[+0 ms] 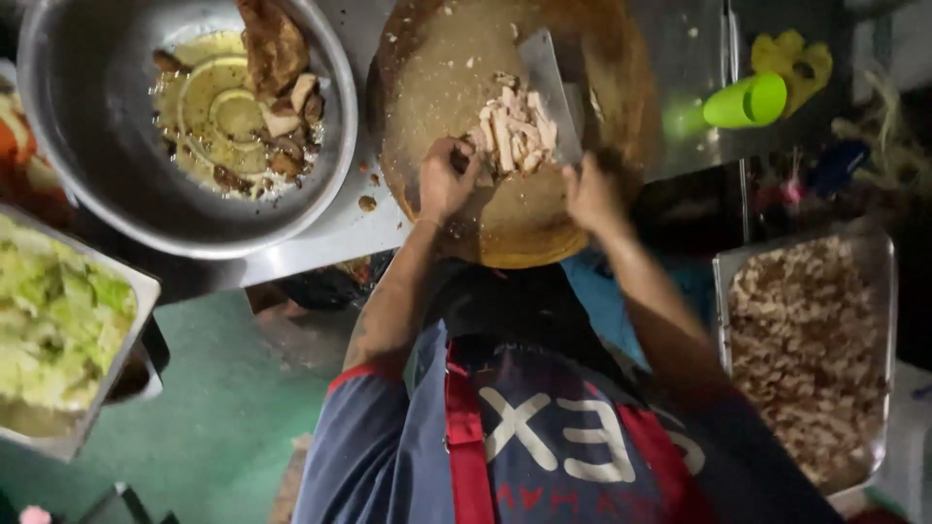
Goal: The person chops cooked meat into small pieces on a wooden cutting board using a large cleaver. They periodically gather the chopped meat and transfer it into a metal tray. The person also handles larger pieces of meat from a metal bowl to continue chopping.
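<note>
The right hand (592, 194) grips the cleaver (546, 87). The left hand (447, 180) curls on the half-cut meat (513, 131). The tray (879, 254) at 4 o'clock is nearly full; the bowl (58, 146) at 11 o'clock holds uncut pieces.

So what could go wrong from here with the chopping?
1. The left hand steadies the chopped meat right beside the cleaver held by the right hand; a slip could nick a finger.
2. The round wooden board seems to overhang the counter edge, so hard chops might tip it.
3. Bits already lie off the board; more may scatter.
</note>
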